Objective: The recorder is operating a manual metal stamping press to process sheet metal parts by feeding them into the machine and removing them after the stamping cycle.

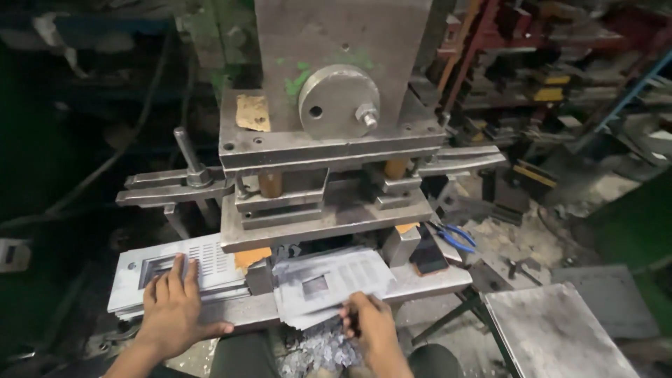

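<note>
- Dim workshop clutter surrounds us: red racks (560, 63) of metal parts stand at the upper right, and a grey steel plate (556, 332) lies low on the right.
- We sit facing a heavy steel press (336, 105), whose upper block carries a round disc with a bolt, and whose die set (325, 210) sits on orange posts above the bed.
- Below the die, a grey bench ledge (434, 280) runs across in front of us and bears both stacks of sheets.
- On the left of the ledge lies a stack of flat punched sheets (147, 280), each with a rectangular window and rows of slots.
- Our left hand (171, 308) lies flat on top of that stack, fingers spread and open, pressing down rather than gripping.
- Right of centre, a second pile of punched sheets (329, 283) fans out untidily, tilted toward us over the ledge's front edge.
- Our right hand (371, 325) is at the near lower edge of this pile, fingers curled around the sheet edges in a pinch.
- The two stacks sit apart, with a small steel block between them.
- Blue-handled pliers (453, 236) rest on the bed to the right, well clear of both hands.
- Small punched scraps (318, 353) litter the space below the ledge, between our knees.
</note>
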